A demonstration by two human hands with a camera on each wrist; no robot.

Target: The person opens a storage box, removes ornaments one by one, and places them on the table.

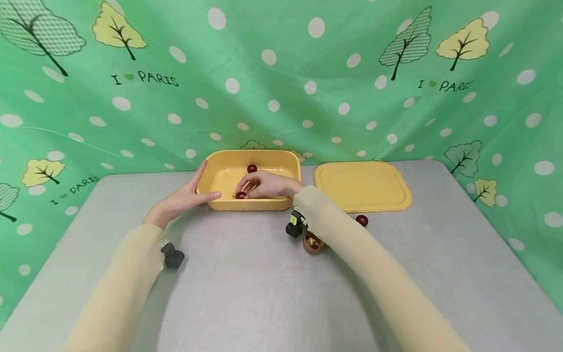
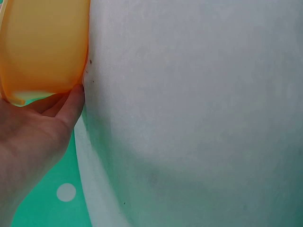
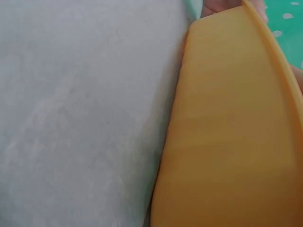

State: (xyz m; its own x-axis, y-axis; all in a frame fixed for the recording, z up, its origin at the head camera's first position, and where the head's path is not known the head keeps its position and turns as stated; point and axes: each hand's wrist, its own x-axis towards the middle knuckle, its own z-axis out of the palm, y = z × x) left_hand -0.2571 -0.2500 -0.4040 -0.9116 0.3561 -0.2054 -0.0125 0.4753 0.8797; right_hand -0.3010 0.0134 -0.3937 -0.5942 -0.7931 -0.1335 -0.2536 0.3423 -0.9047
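Observation:
A yellow plastic box [image 1: 268, 204] stands at the back of the table. My left hand [image 1: 182, 200] holds its left end, thumb over the front corner and fingers along the outer wall. In the left wrist view, fingers [image 2: 71, 106] touch the outside of the box [image 2: 45, 52]. Reaching over the front rim, my right hand [image 1: 268, 184] pinches a dark red Christmas bauble [image 1: 241, 195] low inside the box. A bit of gold shows beside it. Another red bauble [image 1: 252, 168] lies farther back in the box. The right wrist view shows mostly the box's outer wall [image 3: 232, 123].
A yellow lid [image 1: 362, 186] lies flat to the right of the box. In front of it are a red bauble [image 1: 362, 220] and a shiny copper-gold bauble [image 1: 313, 243], partly hidden by the right sleeve. A green patterned curtain [image 1: 281, 83] hangs behind the grey table [image 1: 246, 283].

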